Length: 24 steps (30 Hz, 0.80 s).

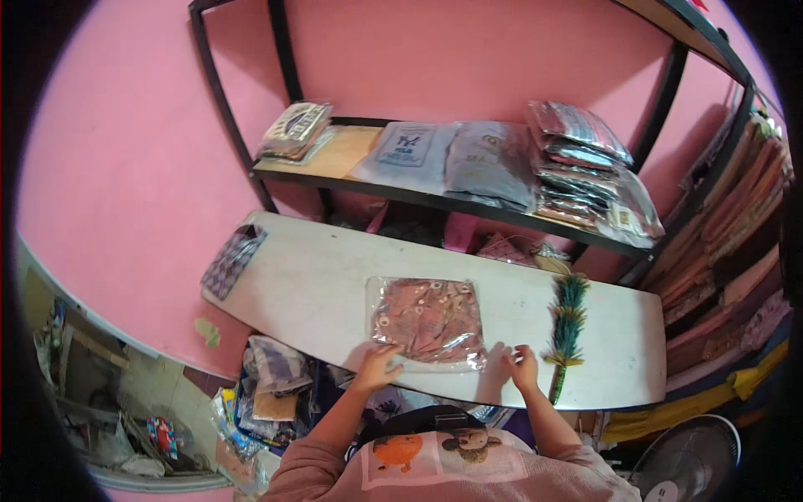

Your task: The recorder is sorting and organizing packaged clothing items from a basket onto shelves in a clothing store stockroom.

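A folded pink patterned garment in a clear plastic bag (428, 321) lies flat in the middle of a white table (318, 276). My left hand (378, 365) rests on the bag's near left corner with fingers spread. At the near right corner of the bag is my right hand (523, 366), its fingers curled at the plastic edge. Whether either hand pinches the plastic cannot be told.
A green peacock-feather bundle (567, 330) lies right of the bag. A checked packet (232, 261) sits at the table's left end. Behind, a black-framed shelf (418, 197) holds several bagged garments. Folded fabrics (736, 251) stack at right, a fan (694, 464) stands lower right, clutter lies on the floor at left.
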### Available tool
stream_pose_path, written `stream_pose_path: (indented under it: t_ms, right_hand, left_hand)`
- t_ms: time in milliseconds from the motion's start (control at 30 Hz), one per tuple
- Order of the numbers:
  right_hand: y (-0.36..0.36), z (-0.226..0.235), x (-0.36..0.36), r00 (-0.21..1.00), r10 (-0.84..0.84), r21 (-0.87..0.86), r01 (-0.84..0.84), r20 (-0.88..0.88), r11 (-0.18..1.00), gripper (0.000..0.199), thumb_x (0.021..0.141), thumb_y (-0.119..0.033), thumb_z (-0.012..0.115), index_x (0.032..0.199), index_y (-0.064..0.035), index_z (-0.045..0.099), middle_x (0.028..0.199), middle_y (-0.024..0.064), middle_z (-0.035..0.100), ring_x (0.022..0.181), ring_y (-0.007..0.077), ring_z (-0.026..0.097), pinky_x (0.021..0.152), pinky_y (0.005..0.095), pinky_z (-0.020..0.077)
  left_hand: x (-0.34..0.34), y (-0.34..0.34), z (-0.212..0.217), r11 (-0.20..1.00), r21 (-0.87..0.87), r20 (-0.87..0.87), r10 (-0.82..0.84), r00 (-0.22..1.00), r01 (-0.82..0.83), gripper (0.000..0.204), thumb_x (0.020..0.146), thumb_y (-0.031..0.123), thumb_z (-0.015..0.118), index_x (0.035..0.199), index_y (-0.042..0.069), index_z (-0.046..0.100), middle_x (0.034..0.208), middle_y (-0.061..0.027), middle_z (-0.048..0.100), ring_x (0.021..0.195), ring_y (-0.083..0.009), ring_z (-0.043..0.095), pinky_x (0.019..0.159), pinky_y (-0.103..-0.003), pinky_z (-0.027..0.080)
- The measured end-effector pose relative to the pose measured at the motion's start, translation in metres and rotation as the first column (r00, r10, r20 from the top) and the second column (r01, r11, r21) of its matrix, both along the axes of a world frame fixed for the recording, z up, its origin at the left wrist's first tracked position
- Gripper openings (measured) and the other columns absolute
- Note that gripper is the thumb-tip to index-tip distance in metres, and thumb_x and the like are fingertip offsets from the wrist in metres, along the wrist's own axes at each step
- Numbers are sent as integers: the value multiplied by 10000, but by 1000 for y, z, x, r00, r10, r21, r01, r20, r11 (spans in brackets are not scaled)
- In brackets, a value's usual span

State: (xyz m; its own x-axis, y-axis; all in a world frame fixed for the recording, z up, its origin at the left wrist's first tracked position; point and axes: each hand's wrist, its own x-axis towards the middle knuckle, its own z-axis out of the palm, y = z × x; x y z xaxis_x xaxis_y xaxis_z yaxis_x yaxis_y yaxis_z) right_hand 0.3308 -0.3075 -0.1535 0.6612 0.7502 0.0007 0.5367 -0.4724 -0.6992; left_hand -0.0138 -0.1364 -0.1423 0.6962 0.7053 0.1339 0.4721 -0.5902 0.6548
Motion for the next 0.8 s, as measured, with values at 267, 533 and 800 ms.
stream_pose_path:
  t_ms: [267, 533, 800]
  right_hand:
    - [-51, 0, 64, 780, -446, -224, 576, 440, 786, 523, 774, -361, 596, 1179, -60, 456, 1177, 177, 486, 1034, 375, 490, 854, 468, 388]
    - [9, -54, 15, 991, -77, 67, 85, -113, 994, 340, 848, -89, 412, 1177, -8, 443, 942, 239, 540, 787, 437, 562, 630, 517, 433]
    - [76, 33, -132, 410, 900, -234, -870, 146, 434, 483, 811, -58, 428, 1292, -26, 398, 1086, 219, 530, 951, 382, 579, 815, 440, 477]
  left_hand:
    - [-49, 34, -46, 783, -252, -180, 540, 822, -569, 352, 731, 289, 687, 990, 60, 621, 864, -135, 639, 808, -266, 612, 721, -335, 469]
    - [-31, 28, -71, 597, -670, -36, 568, 822, -442, 279, 741, 225, 700, 893, 12, 602, 780, -97, 625, 720, -172, 599, 663, -300, 475]
    - [-50, 25, -79, 791, -440, -154, 401, 903, -426, 207, 749, 193, 680, 850, 38, 588, 742, -87, 613, 693, -185, 604, 646, -318, 477]
